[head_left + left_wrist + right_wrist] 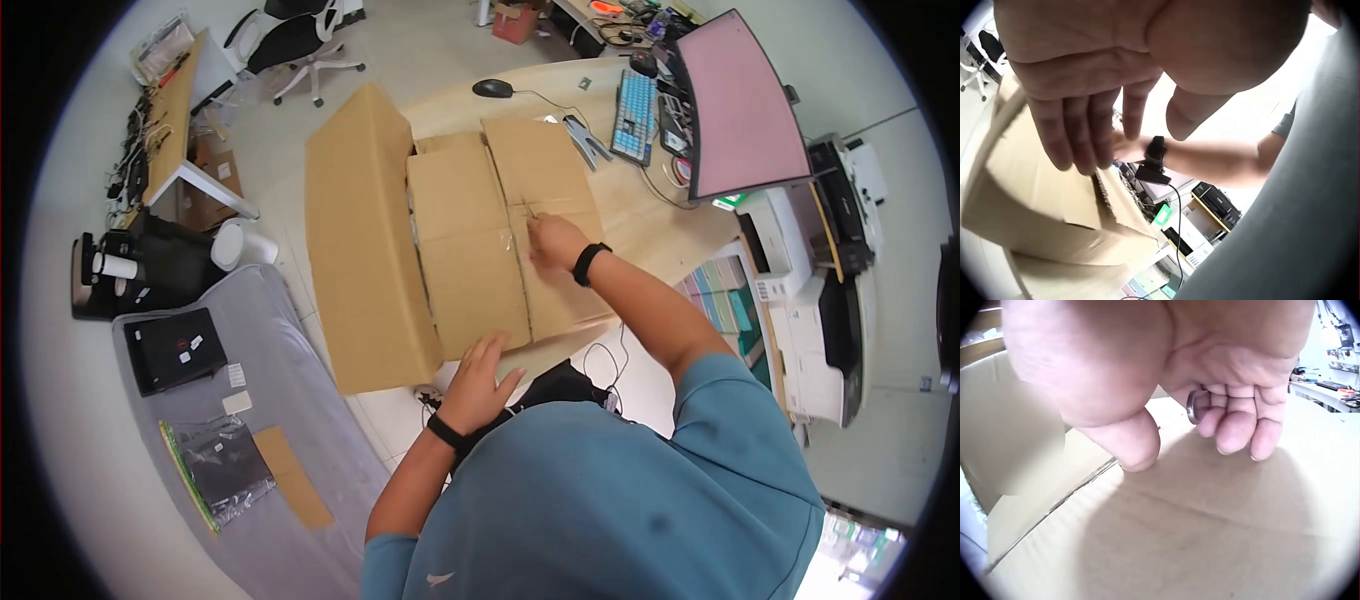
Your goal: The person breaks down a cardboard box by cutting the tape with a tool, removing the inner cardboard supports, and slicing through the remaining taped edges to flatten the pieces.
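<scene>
A large cardboard box (465, 215) lies on the desk, its middle and right panels parted by a long seam. My right hand (556, 244) is over the right panel, fingers curled round a thin metal tool (1194, 407) with a ring-shaped end, like small scissors. Its slim tip (527, 207) shows beyond the fingers in the head view; most of the rest is hidden. My left hand (480, 388) is at the box's near edge, fingers straight and thumb spread, with nothing in it. In the left wrist view its palm (1091, 81) faces the camera.
A stapler-like grey tool (585, 142), a mouse (492, 89), a blue keyboard (634, 115) and a monitor (745, 110) are on the desk (690, 235). A raised cardboard flap (365, 250) stands left. Laptops lie on the grey couch (300, 450); cables hang below the desk.
</scene>
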Tool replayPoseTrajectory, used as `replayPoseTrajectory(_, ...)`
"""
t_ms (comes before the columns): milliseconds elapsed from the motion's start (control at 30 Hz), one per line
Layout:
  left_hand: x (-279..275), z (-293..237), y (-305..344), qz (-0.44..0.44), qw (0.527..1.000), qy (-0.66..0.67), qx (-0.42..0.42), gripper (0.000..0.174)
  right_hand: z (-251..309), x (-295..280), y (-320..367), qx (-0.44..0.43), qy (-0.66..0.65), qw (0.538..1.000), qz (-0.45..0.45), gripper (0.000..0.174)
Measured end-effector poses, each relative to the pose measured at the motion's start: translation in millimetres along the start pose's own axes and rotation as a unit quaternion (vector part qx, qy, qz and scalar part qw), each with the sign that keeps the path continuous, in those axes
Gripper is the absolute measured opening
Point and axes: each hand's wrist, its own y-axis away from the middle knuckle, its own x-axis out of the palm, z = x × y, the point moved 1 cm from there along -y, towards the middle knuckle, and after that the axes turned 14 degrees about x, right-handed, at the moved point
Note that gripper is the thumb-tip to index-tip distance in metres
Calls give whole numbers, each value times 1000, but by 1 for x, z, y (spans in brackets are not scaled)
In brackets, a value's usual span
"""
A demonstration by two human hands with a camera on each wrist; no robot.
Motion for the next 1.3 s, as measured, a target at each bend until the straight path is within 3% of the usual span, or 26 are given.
replayPoseTrajectory(133,46,25,-101,-102,971,-180,-123,77,-14,-5,-3,-42,-30,997,51,58)
replayPoseTrajectory(200,42,38,-157,-165,926,-254,-224,88,-27,3,-3,-81,-58,995,29,62)
replayPoseTrajectory(233,37,42,-179,-170,920,-265,-234,88,-31,3,-3,-102,-82,991,3,66)
replayPoseTrajectory(300,27,51,-212,-203,875,-246,-364,95,-36,-4,-5,-119,-86,989,27,69)
replayPoseTrajectory(433,44,75,-228,-158,828,-344,-412,101,-50,-17,-11,-136,-118,980,81,60)
replayPoseTrajectory(500,49,84,-229,-129,822,-361,-420,104,-66,-19,-26,-167,-208,951,160,56)
replayPoseTrajectory(533,47,85,-231,-116,823,-350,-432,105,-71,-32,-38,-163,-205,930,258,56)
replayPoseTrajectory(567,47,86,-231,-122,818,-348,-441,105,-83,-22,-54,-172,-201,928,264,56)
replayPoseTrajectory(633,45,90,-231,-91,819,-353,-444,105,-113,6,-95,-152,-382,889,199,53)
replayPoseTrajectory(700,47,91,-230,-92,815,-355,-449,105,-127,-31,-129,-179,-504,815,222,50)
replayPoseTrajectory(767,46,92,-231,-90,814,-357,-450,105,-127,-61,-170,-130,-477,856,150,49)
replayPoseTrajectory(800,47,93,-230,-92,817,-350,-448,105,-123,-75,-186,-134,-474,856,156,49)
replayPoseTrajectory(867,45,94,-230,-100,818,-347,-448,105,-113,-98,-217,-125,-370,920,41,36)
replayPoseTrajectory(900,45,93,-230,-98,819,-346,-448,105,-109,-93,-233,-133,-371,918,41,36)
replayPoseTrajectory(967,46,95,-229,-100,816,-349,-449,105,-102,-74,-256,-102,-222,970,-6,44)
replayPoseTrajectory(1000,47,98,-228,-100,818,-351,-445,104,-103,-68,-255,-62,-176,978,91,60)
replayPoseTrajectory(1233,44,89,-225,-72,841,-342,-413,103,-116,-59,-215,-38,-119,992,8,72)
replayPoseTrajectory(1300,41,88,-224,-53,852,-344,-391,103,-134,-59,-188,15,-104,994,13,73)
